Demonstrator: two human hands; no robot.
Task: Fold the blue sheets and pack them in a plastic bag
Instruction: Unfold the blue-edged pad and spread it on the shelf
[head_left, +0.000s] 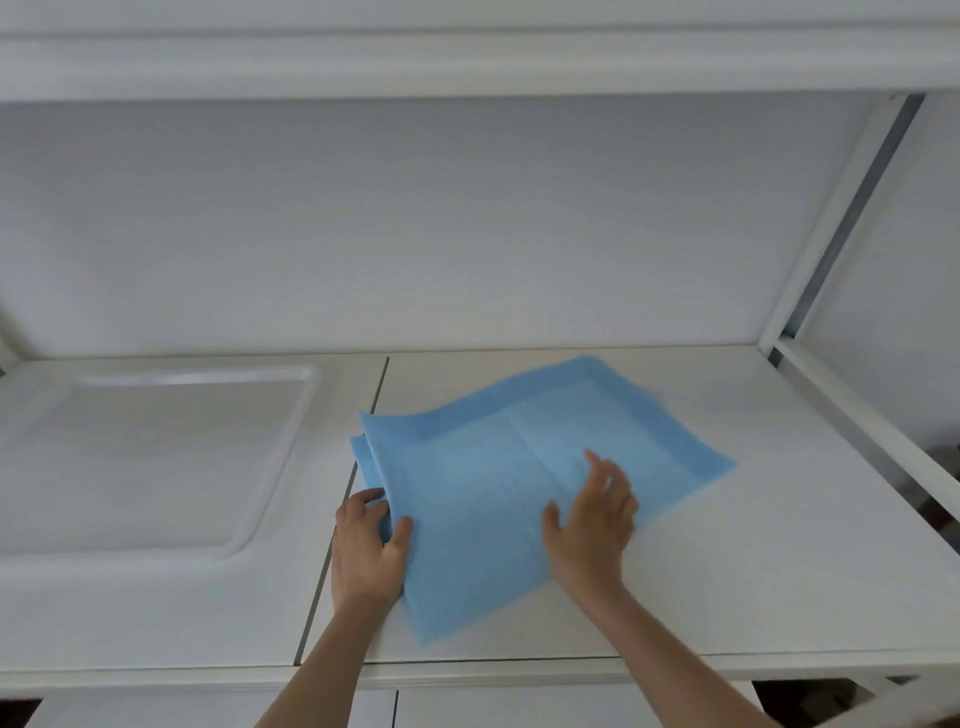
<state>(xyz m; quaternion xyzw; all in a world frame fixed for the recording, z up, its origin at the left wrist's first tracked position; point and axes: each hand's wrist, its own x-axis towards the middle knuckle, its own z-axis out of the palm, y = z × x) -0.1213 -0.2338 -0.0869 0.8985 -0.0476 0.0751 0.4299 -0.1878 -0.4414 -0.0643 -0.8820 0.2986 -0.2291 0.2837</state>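
White surface (675, 587) fills the lower half of the view, with a white back wall (415, 218) behind it and a shelf edge (467, 62) overhead. A dark seam (343, 514) runs from 12 toward 6 o'clock, splitting the surface into two panels. White frame post (831, 218) slants up at about 2 o'clock.

Clear plastic tray (291, 452) sits on the left panel, around 9 o'clock from the blue sheets and apart from them. It is translucent, so the rim is hard to trace.

Blue sheets (478, 499) lie on the right panel, just right of the seam, roughly centre of view. Top sheet is spread mostly flat, far corner pointing to 1 o'clock, near corner to 6 o'clock. A crease line runs across it. At the 9 o'clock edge the layers are lifted and a second blue layer shows underneath.

Left hand (366, 545) is at the sheets' 8 o'clock edge, grip pinching that edge: thumb on top, fingers curled round the side.

Right hand (592, 525) lies on top of the sheets at about 4 o'clock from their centre, grip released, fingers spread and pressing flat on the blue. Fingertips are motion-blurred.

Both forearms come in from 6 o'clock.
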